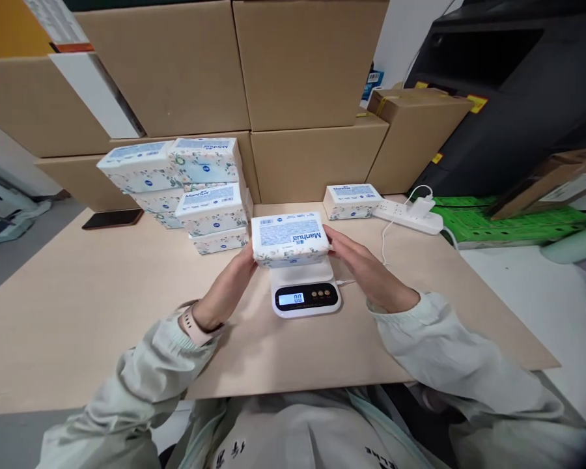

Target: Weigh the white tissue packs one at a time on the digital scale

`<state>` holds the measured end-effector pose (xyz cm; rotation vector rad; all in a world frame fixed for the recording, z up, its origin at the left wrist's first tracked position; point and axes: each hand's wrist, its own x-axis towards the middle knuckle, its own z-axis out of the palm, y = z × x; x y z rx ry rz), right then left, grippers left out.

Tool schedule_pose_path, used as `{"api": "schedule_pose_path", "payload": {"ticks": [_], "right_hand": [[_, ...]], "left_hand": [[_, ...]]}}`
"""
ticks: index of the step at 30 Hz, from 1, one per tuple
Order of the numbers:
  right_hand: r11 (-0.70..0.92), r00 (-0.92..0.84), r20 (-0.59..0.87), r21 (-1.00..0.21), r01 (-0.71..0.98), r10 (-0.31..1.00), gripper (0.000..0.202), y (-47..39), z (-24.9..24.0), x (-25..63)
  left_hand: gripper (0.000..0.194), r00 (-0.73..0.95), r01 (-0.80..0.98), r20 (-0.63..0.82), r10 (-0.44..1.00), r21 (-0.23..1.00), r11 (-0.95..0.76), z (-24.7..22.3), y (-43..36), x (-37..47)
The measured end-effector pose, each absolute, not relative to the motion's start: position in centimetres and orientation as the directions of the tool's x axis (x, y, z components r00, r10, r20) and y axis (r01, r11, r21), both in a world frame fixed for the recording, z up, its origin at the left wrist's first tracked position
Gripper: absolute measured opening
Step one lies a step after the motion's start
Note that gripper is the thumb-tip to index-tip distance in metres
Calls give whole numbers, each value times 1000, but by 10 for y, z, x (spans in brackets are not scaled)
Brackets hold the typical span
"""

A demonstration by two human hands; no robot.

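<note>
Between my two hands is a white tissue pack [290,240] with blue print, over the back of a white digital scale [306,301] whose display reads 0.0. My left hand [232,281] presses the pack's left side, and my right hand [364,267] grips its right side. Whether the pack's underside touches the scale is hidden. Stacked tissue packs [209,207] stand behind my left hand. One more tissue pack [351,200] lies behind my right hand, beside a power strip.
Cardboard boxes [307,163] line the back of the wooden table [102,319]. A dark phone [112,219] lies at the back left. The white power strip [410,217] with a plugged-in charger and cables is at the back right.
</note>
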<state>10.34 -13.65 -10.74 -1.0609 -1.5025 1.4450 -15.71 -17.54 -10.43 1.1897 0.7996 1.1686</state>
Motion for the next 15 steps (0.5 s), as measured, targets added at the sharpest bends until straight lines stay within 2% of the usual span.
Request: {"api": "schedule_pose_path", "payload": {"ticks": [5,8,11,15], "right_hand": [[16,-301,8,-1000,23,954,54,-128,-142,123],[141,-58,136,-986,90,989,54,-125,-157,132],[271,201,294,-953,135,934,52,-123,-170,140],[320,295,343,-939,125,892,46,-122,-180,145]], "left_hand": [[54,282,-215,44,958,976,18,-135,-165,-149],[53,142,-223,-19,990,973,51,-152,-172,-164],[55,-16,-305,-113,993,947,103,-163,-179,-182],[57,-100,-373,-169,980,920,121,-161,-182,-193]]}}
